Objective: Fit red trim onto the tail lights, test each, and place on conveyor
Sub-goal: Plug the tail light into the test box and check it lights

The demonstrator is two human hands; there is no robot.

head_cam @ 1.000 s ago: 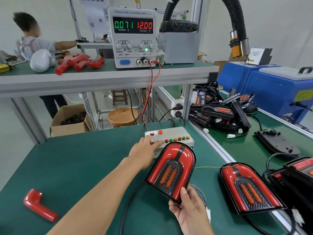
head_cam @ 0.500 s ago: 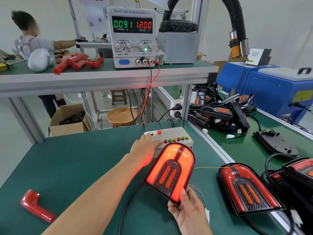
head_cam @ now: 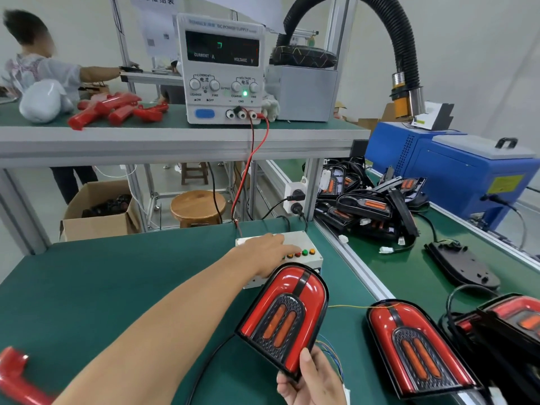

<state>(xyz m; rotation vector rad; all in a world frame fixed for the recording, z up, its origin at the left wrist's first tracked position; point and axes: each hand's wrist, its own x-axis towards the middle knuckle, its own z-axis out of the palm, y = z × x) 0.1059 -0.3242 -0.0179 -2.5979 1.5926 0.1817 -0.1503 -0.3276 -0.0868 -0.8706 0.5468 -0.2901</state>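
My right hand (head_cam: pixel 311 381) grips the lower edge of a red tail light (head_cam: pixel 285 315) and holds it tilted up above the green bench; its lamps look unlit. My left hand (head_cam: pixel 267 254) reaches across to the white button box (head_cam: pixel 309 252), fingers pressing its top beside the row of coloured buttons. A second red tail light (head_cam: pixel 418 349) lies flat to the right. One loose red trim piece (head_cam: pixel 14 375) sits at the near left corner. More red trim pieces (head_cam: pixel 114 109) are piled on the upper shelf.
A DC power supply (head_cam: pixel 223 68) stands on the shelf, red and black leads running down to the box. The conveyor (head_cam: pixel 409 267) on the right carries a heap of black lamp housings (head_cam: pixel 371 206). A blue machine (head_cam: pixel 455 171) stands behind. A person works at the far left.
The held tail light glowed half a second ago and is now dark. My left hand has slid right along the button box. The power supply readout no longer reads clearly.
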